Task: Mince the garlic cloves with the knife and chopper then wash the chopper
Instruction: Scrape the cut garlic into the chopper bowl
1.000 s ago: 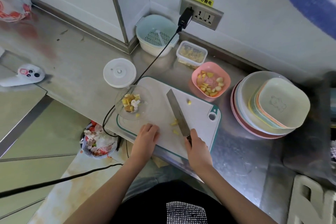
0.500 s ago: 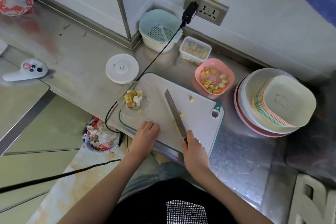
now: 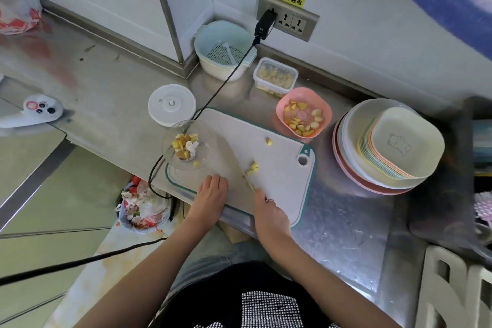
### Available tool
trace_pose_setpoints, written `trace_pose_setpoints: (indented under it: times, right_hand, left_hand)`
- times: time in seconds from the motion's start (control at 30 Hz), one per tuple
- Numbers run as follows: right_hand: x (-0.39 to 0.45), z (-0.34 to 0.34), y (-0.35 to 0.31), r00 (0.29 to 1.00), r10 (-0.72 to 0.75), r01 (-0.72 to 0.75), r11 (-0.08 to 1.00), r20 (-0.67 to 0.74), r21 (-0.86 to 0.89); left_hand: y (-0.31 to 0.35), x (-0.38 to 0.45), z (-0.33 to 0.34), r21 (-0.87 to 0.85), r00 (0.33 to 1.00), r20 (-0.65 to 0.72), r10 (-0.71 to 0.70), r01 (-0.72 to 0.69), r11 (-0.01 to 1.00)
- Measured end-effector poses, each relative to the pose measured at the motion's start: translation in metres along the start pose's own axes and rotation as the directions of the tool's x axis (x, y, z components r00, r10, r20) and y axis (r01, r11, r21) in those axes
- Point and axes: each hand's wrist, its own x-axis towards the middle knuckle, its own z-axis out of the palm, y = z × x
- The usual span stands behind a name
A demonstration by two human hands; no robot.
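Observation:
The white cutting board (image 3: 279, 186) lies on the steel counter. My right hand (image 3: 270, 212) grips the handle of the knife (image 3: 246, 177), whose blade stands on edge and is blurred. A small heap of cut yellow garlic pieces (image 3: 253, 168) lies just right of the blade, and one loose piece (image 3: 269, 141) farther back. My left hand (image 3: 211, 194) rests on the board's near left part, holding nothing. The clear chopper bowl (image 3: 186, 146) holds garlic chunks at the board's left corner. Its white lid (image 3: 171, 104) lies behind it.
A pink bowl (image 3: 303, 114) of garlic cloves, a clear box (image 3: 275, 77) of minced garlic and a colander basket (image 3: 223, 50) stand behind the board. Stacked plates (image 3: 386, 146) sit right. A black cable (image 3: 218, 88) runs from the wall socket past the chopper bowl. A waste bin (image 3: 143, 208) is below.
The knife blade has turned from showing its flat side to standing on edge, closer to my left hand. The garlic pieces now lie on its right side. My left hand stays put.

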Motion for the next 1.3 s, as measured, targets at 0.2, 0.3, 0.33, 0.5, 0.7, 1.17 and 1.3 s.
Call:
trace_pose_setpoints:
  times: [0.2,0.3,0.33,0.5,0.7,1.17,1.3]
  right_hand:
    - [0.007,-0.010,0.012,0.999,0.044,-0.039,0.989,-0.031,0.140]
    - [0.004,-0.016,0.017,0.998,0.020,-0.002,0.950,-0.055,0.312]
    - [0.004,-0.017,0.020,0.998,-0.002,0.025,0.936,-0.066,0.350]
    - [-0.008,-0.013,0.027,0.984,0.001,0.087,0.872,-0.180,0.482]
    - [0.007,-0.028,0.045,0.942,0.158,0.048,0.809,-0.295,0.586]
    - [0.041,-0.049,0.073,0.931,0.090,-0.036,0.987,-0.353,0.157]
    - [0.038,-0.045,0.066,0.969,0.049,-0.020,0.992,-0.241,0.121]
  left_hand:
    - [0.002,0.005,0.003,-0.089,0.998,0.020,-0.059,0.060,0.994]
    - [0.008,0.012,0.004,-0.153,0.997,0.028,-0.072,0.076,0.985]
    - [0.012,0.015,0.003,-0.215,0.997,0.009,-0.081,0.082,0.973]
    - [0.031,0.043,-0.015,-0.545,0.978,-0.014,-0.209,0.168,0.821]
    - [0.022,0.038,-0.017,-0.471,0.997,0.000,-0.083,0.073,0.879]
    - [0.020,0.053,-0.006,-0.374,0.988,-0.042,-0.149,0.122,0.919]
    - [0.033,0.037,-0.002,-0.555,0.932,-0.108,-0.345,0.232,0.799]
